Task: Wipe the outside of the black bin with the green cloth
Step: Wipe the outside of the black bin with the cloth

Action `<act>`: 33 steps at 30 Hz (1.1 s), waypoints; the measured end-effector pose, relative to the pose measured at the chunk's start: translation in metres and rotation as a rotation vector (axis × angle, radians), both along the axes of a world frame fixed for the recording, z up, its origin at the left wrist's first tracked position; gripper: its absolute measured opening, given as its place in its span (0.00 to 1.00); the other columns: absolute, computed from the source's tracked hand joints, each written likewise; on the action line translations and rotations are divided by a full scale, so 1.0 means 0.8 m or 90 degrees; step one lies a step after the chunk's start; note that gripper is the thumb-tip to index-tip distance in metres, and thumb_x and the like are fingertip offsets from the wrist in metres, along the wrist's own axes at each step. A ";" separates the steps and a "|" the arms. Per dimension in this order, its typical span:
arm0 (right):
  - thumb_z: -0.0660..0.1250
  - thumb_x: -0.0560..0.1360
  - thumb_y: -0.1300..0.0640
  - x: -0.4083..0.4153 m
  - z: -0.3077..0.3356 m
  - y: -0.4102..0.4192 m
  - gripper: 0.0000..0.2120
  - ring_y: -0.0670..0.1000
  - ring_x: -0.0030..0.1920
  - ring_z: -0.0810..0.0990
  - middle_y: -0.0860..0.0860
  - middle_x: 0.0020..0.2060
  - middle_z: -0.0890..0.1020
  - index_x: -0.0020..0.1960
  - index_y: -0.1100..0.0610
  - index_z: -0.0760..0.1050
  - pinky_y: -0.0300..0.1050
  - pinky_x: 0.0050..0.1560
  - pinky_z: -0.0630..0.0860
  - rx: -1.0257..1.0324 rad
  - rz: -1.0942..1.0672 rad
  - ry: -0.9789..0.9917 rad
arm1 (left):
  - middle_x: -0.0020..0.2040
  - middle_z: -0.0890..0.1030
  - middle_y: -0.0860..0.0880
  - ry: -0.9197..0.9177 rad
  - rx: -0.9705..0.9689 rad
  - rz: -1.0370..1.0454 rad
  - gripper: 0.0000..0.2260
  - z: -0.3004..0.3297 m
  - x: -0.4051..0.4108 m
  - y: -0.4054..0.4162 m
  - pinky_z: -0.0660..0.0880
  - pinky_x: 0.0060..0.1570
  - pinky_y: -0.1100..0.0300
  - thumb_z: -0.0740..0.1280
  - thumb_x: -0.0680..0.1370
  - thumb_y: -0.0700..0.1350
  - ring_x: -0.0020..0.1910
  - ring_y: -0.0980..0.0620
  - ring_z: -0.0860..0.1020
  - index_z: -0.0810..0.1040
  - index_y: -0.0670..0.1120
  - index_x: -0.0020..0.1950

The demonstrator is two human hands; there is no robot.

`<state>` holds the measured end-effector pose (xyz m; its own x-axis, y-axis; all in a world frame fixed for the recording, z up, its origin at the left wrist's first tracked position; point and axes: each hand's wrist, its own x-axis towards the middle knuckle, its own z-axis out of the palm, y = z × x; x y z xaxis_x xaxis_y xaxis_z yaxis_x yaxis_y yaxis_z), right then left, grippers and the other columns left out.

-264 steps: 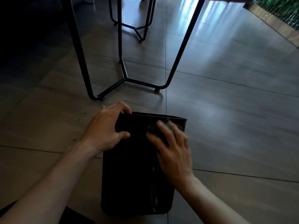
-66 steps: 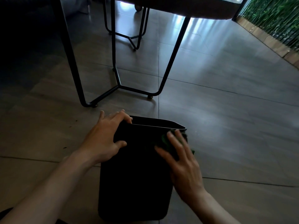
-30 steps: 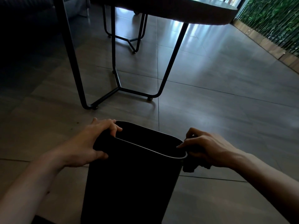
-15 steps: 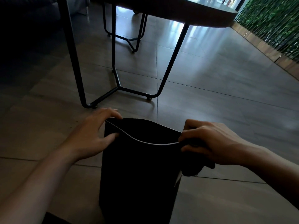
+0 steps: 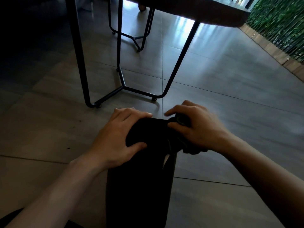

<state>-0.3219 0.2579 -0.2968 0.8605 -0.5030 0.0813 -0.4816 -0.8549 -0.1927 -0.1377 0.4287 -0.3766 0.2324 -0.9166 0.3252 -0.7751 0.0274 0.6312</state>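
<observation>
The black bin stands on the tiled floor right in front of me, with a narrow side facing me. My left hand grips its top left edge, fingers over the rim and thumb on the near face. My right hand is closed on the bunched green cloth, which looks nearly black in the dim light, and holds it against the bin's top right corner. Part of the cloth hangs below my palm. The bin's opening is hidden behind my hands.
A table on black metal legs stands just beyond the bin. A second metal frame is farther back. A green plant wall with a wooden base runs along the right. Grey floor tiles spread to the right.
The bin has turned and tilted, so its open mouth no longer shows. My right hand moved in with the cloth onto the top right corner. My left hand shifted right along the rim.
</observation>
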 end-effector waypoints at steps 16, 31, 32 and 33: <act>0.63 0.80 0.40 -0.057 -0.221 0.185 0.25 0.61 0.79 0.64 0.52 0.78 0.67 0.76 0.44 0.67 0.63 0.70 0.70 -0.141 0.028 -0.273 | 0.66 0.71 0.62 0.018 -0.001 0.042 0.33 -0.007 0.016 -0.003 0.63 0.69 0.61 0.78 0.68 0.50 0.74 0.57 0.65 0.70 0.61 0.71; 0.66 0.80 0.49 -0.031 -0.207 0.155 0.14 0.62 0.79 0.63 0.55 0.77 0.67 0.65 0.47 0.73 0.63 0.73 0.68 -0.136 0.104 -0.307 | 0.68 0.73 0.56 0.058 0.036 0.086 0.32 0.002 0.011 -0.005 0.65 0.73 0.50 0.77 0.70 0.47 0.74 0.53 0.64 0.71 0.60 0.72; 0.65 0.81 0.47 -0.047 -0.225 0.171 0.13 0.62 0.78 0.65 0.55 0.77 0.67 0.65 0.46 0.72 0.63 0.72 0.70 -0.166 0.160 -0.279 | 0.68 0.73 0.56 0.062 0.037 0.089 0.32 0.001 0.015 -0.003 0.65 0.73 0.51 0.78 0.70 0.47 0.75 0.54 0.64 0.71 0.60 0.71; 0.65 0.82 0.45 -0.065 -0.238 0.182 0.14 0.61 0.78 0.66 0.54 0.77 0.67 0.66 0.44 0.72 0.62 0.71 0.71 -0.190 0.210 -0.240 | 0.68 0.72 0.57 0.066 0.037 0.086 0.32 0.000 0.016 -0.002 0.64 0.73 0.53 0.78 0.69 0.47 0.75 0.54 0.64 0.71 0.61 0.71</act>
